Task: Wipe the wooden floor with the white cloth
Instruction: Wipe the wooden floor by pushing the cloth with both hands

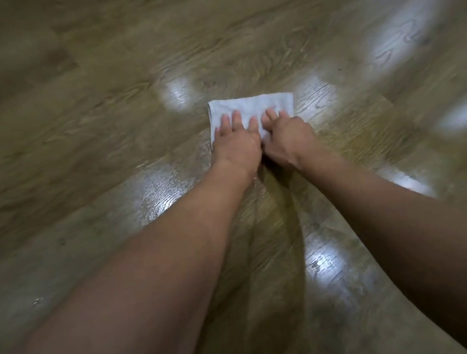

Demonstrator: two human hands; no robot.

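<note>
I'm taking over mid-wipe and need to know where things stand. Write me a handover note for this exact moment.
Left hand: flat on the cloth, fingers straight, pressing down.
Right hand: right beside the left, also pressing on the cloth.
Cloth: folded into a rectangle, lying flat on the floor at full arm's reach.
Done: the planks between the cloth and the body have a wet-looking sheen, so they are probably wiped.
Left: the floor beyond the cloth and to both sides looks duller. The picture is blurred there, so I cannot tell how much remains.
</note>
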